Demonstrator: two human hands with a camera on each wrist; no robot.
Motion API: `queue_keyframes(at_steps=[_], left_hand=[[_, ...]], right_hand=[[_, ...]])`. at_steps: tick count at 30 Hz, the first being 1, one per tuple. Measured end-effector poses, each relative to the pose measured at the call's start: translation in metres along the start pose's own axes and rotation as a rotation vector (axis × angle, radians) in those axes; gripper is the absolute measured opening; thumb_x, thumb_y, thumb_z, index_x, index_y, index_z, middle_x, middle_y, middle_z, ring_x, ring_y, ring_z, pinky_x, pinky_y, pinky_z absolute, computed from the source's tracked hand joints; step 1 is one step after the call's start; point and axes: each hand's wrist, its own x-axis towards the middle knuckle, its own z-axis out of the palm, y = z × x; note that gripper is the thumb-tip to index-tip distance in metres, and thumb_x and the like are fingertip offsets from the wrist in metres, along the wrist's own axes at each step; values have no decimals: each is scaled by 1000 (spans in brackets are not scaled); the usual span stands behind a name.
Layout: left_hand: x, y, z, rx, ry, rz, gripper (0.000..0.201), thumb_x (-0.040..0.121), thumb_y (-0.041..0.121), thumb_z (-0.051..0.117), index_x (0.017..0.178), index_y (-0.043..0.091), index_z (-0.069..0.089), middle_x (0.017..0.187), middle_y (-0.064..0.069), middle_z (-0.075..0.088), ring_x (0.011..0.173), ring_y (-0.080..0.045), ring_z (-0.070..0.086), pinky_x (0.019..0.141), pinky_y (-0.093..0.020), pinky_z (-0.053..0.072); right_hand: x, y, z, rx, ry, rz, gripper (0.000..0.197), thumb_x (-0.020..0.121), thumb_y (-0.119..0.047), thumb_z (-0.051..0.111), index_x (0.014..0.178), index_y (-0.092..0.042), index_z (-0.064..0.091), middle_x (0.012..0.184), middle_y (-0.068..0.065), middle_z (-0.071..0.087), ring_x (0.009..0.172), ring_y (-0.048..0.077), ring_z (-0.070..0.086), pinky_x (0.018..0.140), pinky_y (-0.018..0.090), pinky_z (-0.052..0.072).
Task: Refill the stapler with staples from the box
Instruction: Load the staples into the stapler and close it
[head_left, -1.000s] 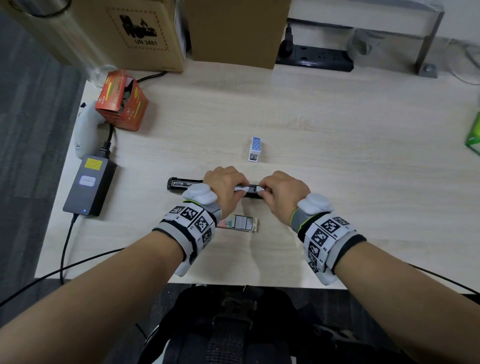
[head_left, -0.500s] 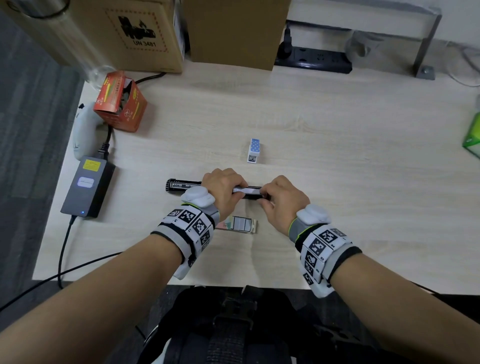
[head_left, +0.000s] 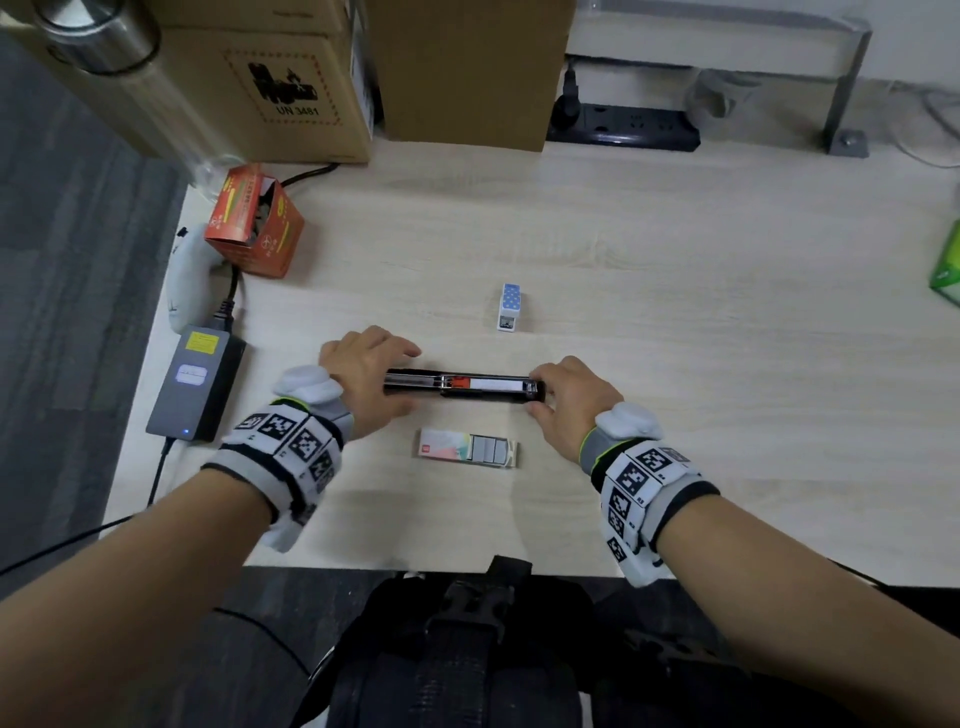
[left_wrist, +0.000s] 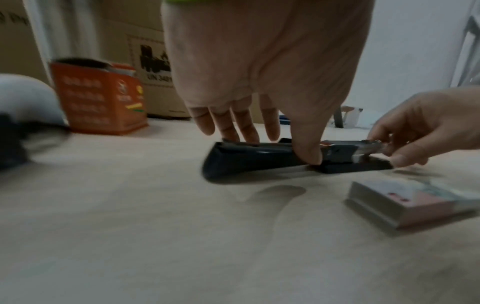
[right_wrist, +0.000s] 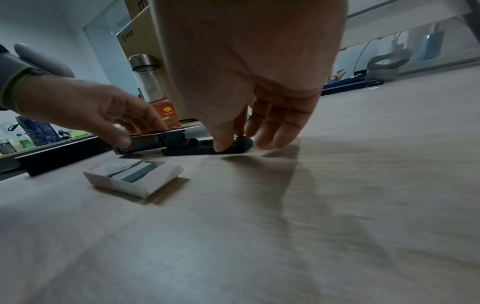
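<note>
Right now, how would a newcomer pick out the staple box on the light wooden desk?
On the light wooden desk, find the long black stapler lying opened flat between the left hand and right hand. Just nearer the person lies a flat pink-and-white sliding staple box. Unlike the upright orange carton, its tray shows grey staple strips.

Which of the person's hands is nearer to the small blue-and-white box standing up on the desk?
Right. The right hand is just below and slightly right of the box; the left hand is farther away, lower left.
</note>
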Motion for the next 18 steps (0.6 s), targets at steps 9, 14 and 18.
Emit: queue_keyframes(at_steps=[9, 14, 18], left_hand=[[-7, -17, -41, 123, -114, -50, 20, 80, 29, 62, 99, 34, 61, 96, 4, 65, 86, -21, 54, 75, -35, 39], [-11, 20, -68, -97, 87, 143, 27, 71, 20, 76, 97, 19, 67, 91, -2, 67, 84, -24, 59, 76, -38, 48], [1, 74, -46, -224, 102, 268, 31, 67, 27, 80, 94, 18, 68, 89, -3, 67, 83, -21, 61, 75, -33, 49]], right_hand=[[2, 2, -1, 24, -18, 3, 22, 89, -31, 59, 109, -22, 58, 107, 4, 54, 85, 27, 57, 72, 30, 43], [1, 7, 1, 44, -17, 3, 24, 90, -31, 57, 113, -23, 58, 109, 4, 54, 89, 27, 57, 72, 29, 42], [0, 8, 5, 70, -5, -8, 23, 89, -28, 56, 112, -27, 58, 107, 3, 54, 89, 30, 58, 71, 32, 45]])
